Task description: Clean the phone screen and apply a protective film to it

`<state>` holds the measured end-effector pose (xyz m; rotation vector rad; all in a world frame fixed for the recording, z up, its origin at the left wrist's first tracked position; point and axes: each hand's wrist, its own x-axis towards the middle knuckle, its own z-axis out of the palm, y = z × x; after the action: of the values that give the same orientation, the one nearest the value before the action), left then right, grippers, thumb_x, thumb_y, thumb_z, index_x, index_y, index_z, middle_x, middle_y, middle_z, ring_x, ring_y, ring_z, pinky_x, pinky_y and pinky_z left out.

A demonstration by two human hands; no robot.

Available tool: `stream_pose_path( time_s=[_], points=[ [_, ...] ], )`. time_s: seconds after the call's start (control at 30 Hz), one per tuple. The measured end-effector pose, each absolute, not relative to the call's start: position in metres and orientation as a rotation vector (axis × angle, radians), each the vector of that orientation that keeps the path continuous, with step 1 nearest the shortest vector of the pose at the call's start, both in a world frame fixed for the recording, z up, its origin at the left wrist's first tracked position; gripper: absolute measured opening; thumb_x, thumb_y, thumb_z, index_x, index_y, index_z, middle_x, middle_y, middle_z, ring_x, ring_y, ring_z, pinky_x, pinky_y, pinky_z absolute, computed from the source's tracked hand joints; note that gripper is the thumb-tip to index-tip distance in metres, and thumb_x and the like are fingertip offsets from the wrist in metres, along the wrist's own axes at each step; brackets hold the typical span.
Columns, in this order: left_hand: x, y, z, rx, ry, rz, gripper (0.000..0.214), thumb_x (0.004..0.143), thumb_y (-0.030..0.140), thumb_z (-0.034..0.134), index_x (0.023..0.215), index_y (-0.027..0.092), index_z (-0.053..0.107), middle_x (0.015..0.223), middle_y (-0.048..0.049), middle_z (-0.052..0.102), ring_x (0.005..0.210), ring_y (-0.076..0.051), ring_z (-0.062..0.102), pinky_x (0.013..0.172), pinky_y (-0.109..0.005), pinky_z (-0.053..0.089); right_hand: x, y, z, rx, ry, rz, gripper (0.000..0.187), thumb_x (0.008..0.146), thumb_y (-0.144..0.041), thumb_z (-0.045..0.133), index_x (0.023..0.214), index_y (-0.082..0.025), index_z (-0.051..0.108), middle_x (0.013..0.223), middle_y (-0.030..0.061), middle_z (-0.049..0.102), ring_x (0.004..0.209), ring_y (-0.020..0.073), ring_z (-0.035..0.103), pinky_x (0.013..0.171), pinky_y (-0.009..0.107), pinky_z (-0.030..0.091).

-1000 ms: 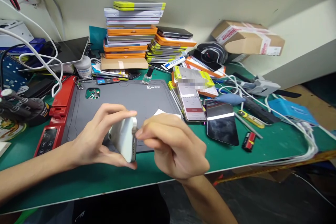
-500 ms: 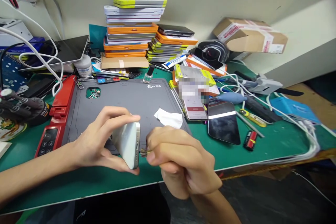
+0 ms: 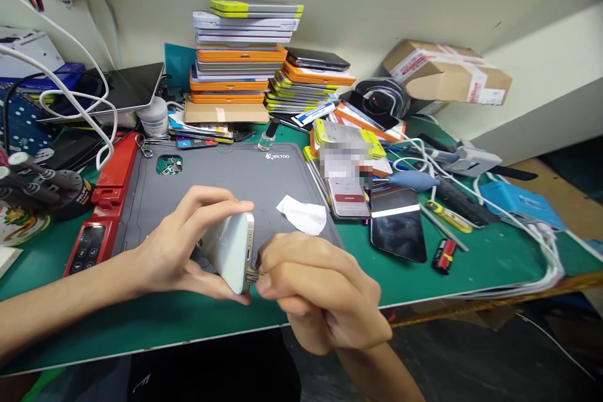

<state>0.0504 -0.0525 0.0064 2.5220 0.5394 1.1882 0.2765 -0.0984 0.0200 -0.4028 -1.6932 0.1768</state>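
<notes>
My left hand grips a pale smartphone by its long edges, thumb below and fingers above. The phone is tilted, with its bottom edge and charging port facing right. My right hand is closed around a small brush; only the short bristles show past the fingertips, and its handle is hidden in the fist. Those bristles touch the phone's bottom edge, below the port. Under both hands lies a grey work mat with a white wipe on it.
Stacked orange, white and yellow boxes stand by the wall. A red device lies left of the mat. At right are a lit phone, a dark phone, a blue air blower and cables. A small bottle stands behind.
My right hand has moved slightly left, bringing the brush bristles from beside the phone onto its bottom edge. The phone stays in my left hand, nearly unmoved. The view has shifted a little.
</notes>
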Motion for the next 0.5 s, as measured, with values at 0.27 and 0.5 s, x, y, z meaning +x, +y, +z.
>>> stream_pose_path(
  time_s=[0.27, 0.5],
  points=[
    [0.0499, -0.0519, 0.0062, 2.501, 0.556, 1.181, 0.113, 0.083, 0.071, 0.1, 0.177, 0.035, 0.047, 0.14, -0.0138, 0.07, 0.121, -0.031, 0.074, 0.101, -0.045, 0.07, 0.2758, -0.0996, 0.0226, -0.405, -1.695, 0.126, 0.022, 0.121, -0.02, 0.061, 0.108, -0.013, 0.077, 0.085, 0.0034, 0.078, 0.065, 0.0144, 0.075, 0.059, 0.027, 0.066],
    [0.0508, -0.0531, 0.0062, 2.48, 0.551, 1.173, 0.112, 0.085, 0.07, 0.099, 0.178, 0.035, 0.047, 0.141, -0.0137, 0.068, 0.123, -0.03, 0.073, 0.101, -0.042, 0.07, 0.2778, -0.1003, 0.0219, -0.438, -1.678, 0.158, 0.02, 0.12, -0.02, 0.063, 0.111, -0.013, 0.079, 0.087, 0.0052, 0.083, 0.068, 0.0167, 0.076, 0.059, 0.03, 0.069]
  ],
)
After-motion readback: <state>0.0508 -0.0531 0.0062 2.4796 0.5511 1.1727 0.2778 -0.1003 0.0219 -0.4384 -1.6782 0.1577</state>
